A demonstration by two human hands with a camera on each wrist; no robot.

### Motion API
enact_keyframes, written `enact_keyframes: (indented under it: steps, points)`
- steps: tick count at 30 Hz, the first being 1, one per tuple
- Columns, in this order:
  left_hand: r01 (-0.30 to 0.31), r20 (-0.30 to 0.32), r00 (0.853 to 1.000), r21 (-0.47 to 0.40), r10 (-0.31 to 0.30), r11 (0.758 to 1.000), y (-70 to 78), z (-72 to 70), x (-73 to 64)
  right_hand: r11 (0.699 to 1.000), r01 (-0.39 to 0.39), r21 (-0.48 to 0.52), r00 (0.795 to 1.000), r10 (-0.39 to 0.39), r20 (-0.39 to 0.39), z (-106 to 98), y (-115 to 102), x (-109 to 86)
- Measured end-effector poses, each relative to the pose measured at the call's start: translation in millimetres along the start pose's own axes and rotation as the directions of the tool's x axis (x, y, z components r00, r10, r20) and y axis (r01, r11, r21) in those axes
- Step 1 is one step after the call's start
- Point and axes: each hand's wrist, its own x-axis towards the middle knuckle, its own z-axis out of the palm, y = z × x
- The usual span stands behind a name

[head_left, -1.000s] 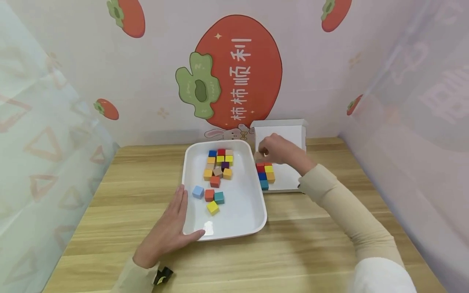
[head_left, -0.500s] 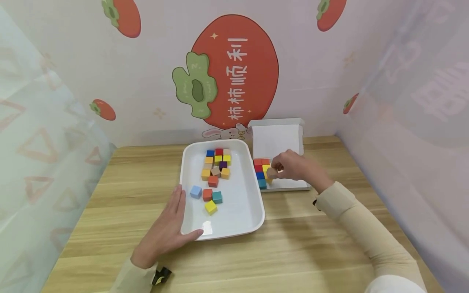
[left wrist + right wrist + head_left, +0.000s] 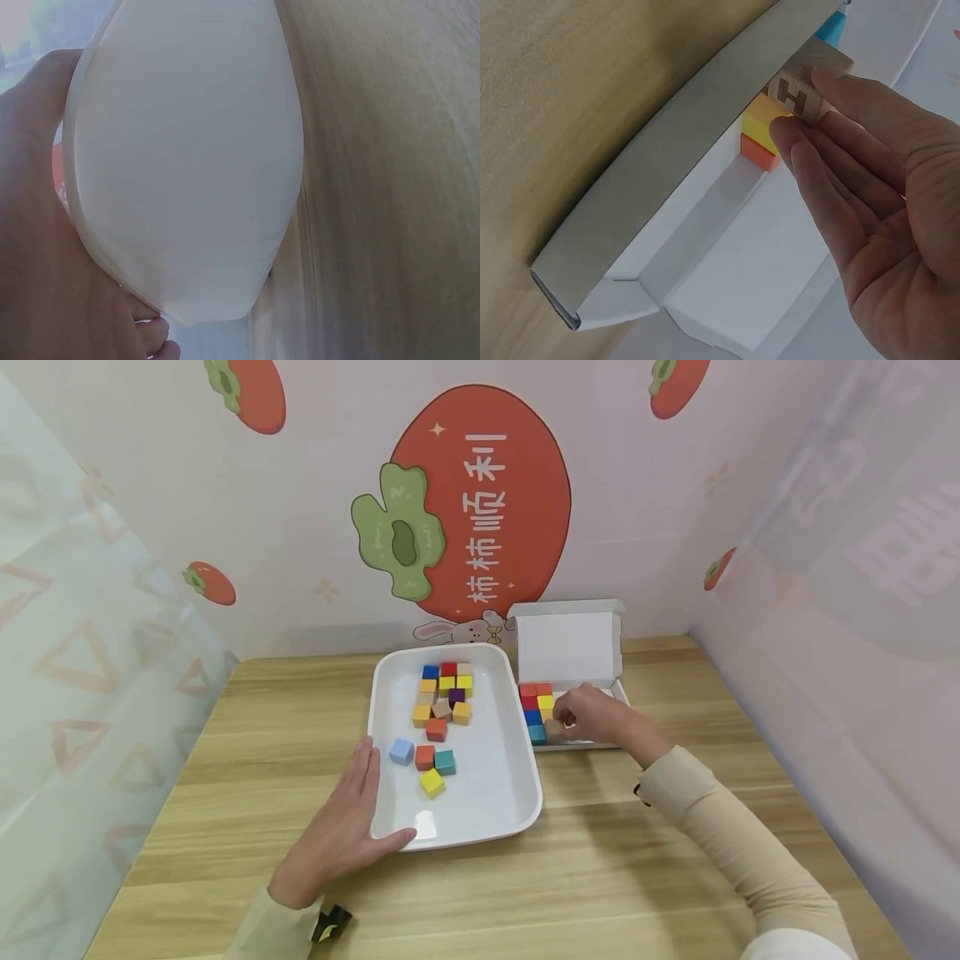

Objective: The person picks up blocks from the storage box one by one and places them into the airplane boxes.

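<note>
My right hand (image 3: 596, 717) pinches a bare wooden cube (image 3: 799, 82) between thumb and fingers; a dark letter H shows on one face in the right wrist view. It is at the near end of a white cardboard box (image 3: 566, 647), beside a teal cube (image 3: 537, 735). Two columns of coloured cubes line the box's left side, with red (image 3: 528, 690), yellow (image 3: 545, 702) and blue (image 3: 532, 717) among them. My left hand (image 3: 341, 818) lies with fairly straight fingers along the left rim of a white tray (image 3: 495, 814), thumb at its near edge.
Inside the tray lie several loose cubes, among them a light blue cube (image 3: 401, 752), a purple cube (image 3: 457, 697) and a yellow cube (image 3: 432, 783). The box's lid stands raised against the patterned back wall (image 3: 637, 527). Wooden tabletop (image 3: 585, 877) spreads in front.
My right hand has carried the wooden cube from over the box's far left part to its near end, beside the teal cube. The left hand stays at the tray.
</note>
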Motion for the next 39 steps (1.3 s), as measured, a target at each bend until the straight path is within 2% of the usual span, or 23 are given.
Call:
enact_keyframes:
  steps: [7, 14, 20, 25, 30, 35, 39]
  points:
    - [-0.002, -0.007, 1.000, 0.003, 0.002, 1.000, -0.9, 0.8, 0.0, 0.999, -0.028, -0.041, 1.000, 0.027, -0.011, 7.5, 4.2, 1.7]
    - [0.002, -0.002, 1.000, 0.001, -0.002, 1.000, 0.8, -1.0, -0.3, 0.998, -0.049, -0.034, 0.997, 0.046, -0.060, 13.9, 9.9, 2.1]
    - [-0.001, -0.002, 1.000, -0.004, 0.001, 1.000, 1.5, -0.6, -0.2, 0.997, -0.072, -0.033, 0.993, 0.069, -0.092, 7.2, 9.8, -1.9]
    - [-0.002, -0.005, 1.000, 0.002, 0.002, 1.000, 1.4, -0.5, 0.3, 1.000, -0.021, -0.014, 0.992, 0.019, -0.121, -9.0, -12.3, -2.5]
    - [-0.002, -0.003, 1.000, 0.006, 0.002, 1.000, 1.4, -1.8, 0.7, 0.996, 0.063, 0.066, 0.993, -0.057, -0.099, -17.6, -44.2, 2.0]
    - [0.001, -0.001, 1.000, -0.003, -0.001, 1.000, 1.6, -1.4, 0.5, 0.987, 0.142, 0.069, 0.989, -0.138, -0.056, -10.1, -71.8, 10.9]
    - [0.003, 0.000, 1.000, -0.001, -0.003, 1.000, 1.5, -1.0, -0.1, 0.983, 0.159, 0.091, 0.987, -0.159, -0.005, 6.2, -86.7, 22.6]
